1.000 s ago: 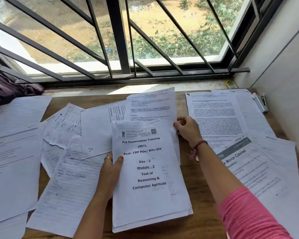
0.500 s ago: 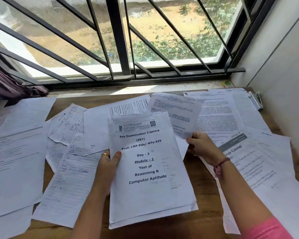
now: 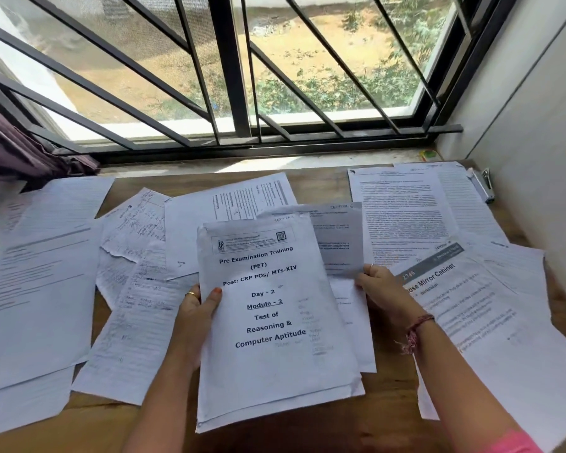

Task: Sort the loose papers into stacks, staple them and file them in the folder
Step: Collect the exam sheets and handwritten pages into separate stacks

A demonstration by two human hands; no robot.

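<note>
My left hand (image 3: 195,317) grips the left edge of a paper stack (image 3: 275,338) whose top sheet reads "Pre Examination Training", held above the wooden desk (image 3: 327,181). My right hand (image 3: 378,287) pinches the lower edge of a printed sheet (image 3: 339,240), which stands just behind the stack's right side. A silver stapler (image 3: 482,186) lies at the far right by the wall. Loose papers cover the desk: handwritten sheets (image 3: 134,256) at the left and a "Mirror Cabinet" page (image 3: 464,305) at the right. No folder shows.
A barred window (image 3: 229,76) runs along the desk's far edge. A white wall (image 3: 536,142) closes the right side. A dark curtain (image 3: 20,148) hangs at the far left. Large white sheets (image 3: 36,273) overhang the desk's left part.
My right hand lifted a printed sheet from the far middle of the desk and brought it down and left, behind the stack. My left hand kept holding the stack.
</note>
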